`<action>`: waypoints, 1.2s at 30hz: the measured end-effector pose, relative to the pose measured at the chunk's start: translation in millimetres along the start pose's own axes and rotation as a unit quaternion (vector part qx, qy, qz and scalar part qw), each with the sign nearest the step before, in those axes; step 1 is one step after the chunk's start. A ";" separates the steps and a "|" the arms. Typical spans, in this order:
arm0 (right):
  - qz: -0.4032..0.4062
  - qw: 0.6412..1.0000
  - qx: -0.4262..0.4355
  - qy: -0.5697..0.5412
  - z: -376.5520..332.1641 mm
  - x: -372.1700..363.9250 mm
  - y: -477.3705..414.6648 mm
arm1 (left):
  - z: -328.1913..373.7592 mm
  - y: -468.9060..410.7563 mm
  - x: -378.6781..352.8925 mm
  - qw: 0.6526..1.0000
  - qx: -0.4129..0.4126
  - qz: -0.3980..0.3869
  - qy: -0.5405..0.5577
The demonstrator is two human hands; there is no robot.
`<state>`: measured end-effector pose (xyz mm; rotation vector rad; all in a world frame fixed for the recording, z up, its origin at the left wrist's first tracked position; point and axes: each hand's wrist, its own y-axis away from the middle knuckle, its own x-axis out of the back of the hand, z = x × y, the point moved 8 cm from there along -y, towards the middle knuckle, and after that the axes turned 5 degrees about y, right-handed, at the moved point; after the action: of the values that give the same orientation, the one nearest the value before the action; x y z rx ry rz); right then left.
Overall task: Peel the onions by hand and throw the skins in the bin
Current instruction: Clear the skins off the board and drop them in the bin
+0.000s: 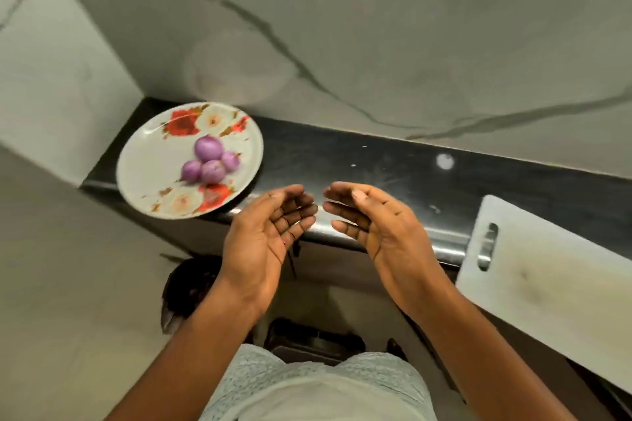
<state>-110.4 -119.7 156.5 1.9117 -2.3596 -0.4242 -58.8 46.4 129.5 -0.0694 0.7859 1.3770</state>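
Observation:
Several purple peeled onions [210, 161] lie bunched in the middle of a white plate with red flowers [147, 174] at the left end of the black counter. My left hand [270, 232] and my right hand [369, 219] hover over the counter's front edge, palms facing each other, fingers loosely bent and almost meeting. Neither hand holds anything. Down on the floor below my left forearm sits a dark round bin [189, 287], partly hidden by my arm.
A white cutting board [547, 287] with a handle slot lies at the right, overhanging the counter edge. A marble wall rises behind the black counter [376, 164] and another closes off its left end. A dark object [314, 338] sits on the floor near my body.

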 end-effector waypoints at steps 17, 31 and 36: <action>0.363 0.909 -0.055 0.196 71.0 282.4 77.5 | -212.0 -26.6 -157.5 0.892 0.197 -0.160 -0.374; 0.393 0.806 -0.156 0.415 133.3 364.7 132.8 | -271.2 -13.5 -157.9 0.887 0.181 -0.161 -0.394; 0.422 0.781 -0.160 0.430 118.3 377.0 140.8 | -266.2 -20.7 -159.1 0.907 0.197 -0.173 -0.330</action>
<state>-354.4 -439.1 36.5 0.5170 -1.9810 0.1267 -159.7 -220.8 6.9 0.5299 0.4294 0.7973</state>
